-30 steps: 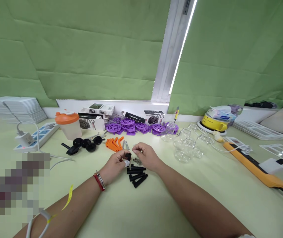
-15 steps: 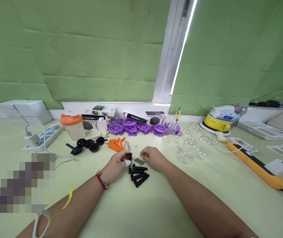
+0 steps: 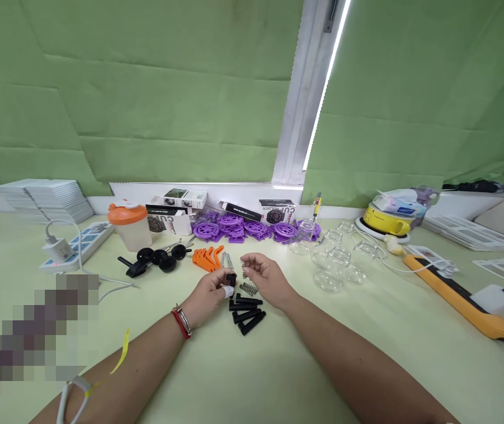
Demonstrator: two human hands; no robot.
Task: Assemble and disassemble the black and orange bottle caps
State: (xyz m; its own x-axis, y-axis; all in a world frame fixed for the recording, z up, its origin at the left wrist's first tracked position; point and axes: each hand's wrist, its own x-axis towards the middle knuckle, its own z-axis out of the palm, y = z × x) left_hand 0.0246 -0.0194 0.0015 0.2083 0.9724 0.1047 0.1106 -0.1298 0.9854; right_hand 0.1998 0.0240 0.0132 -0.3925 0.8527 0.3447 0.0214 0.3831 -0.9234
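My left hand (image 3: 211, 294) is closed around a black plastic tube (image 3: 231, 279) held upright, its thumb wrapped in something white. Close to its right, my right hand (image 3: 269, 280) pinches a small metal spring (image 3: 244, 271) just above the tube's height. Several loose springs (image 3: 248, 288) lie on the table under the right fingers. Nearer to me is a group of matching black tubes (image 3: 247, 316) with bent ends. Orange levers (image 3: 208, 259) and metal pins (image 3: 227, 259) lie just beyond the left hand.
Purple wheel-like parts (image 3: 255, 229) line the back before cup holder boxes (image 3: 277, 211). Clear plastic cups (image 3: 329, 280) stand right, near an orange power strip (image 3: 459, 294). Black knobbed parts (image 3: 159, 257), an orange-lidded cup (image 3: 129, 227) and a white power strip (image 3: 78, 244) are left.
My right hand has lifted a spring from the pile and moved left and away from me, closer to the black tube. My left hand has stayed nearly still.
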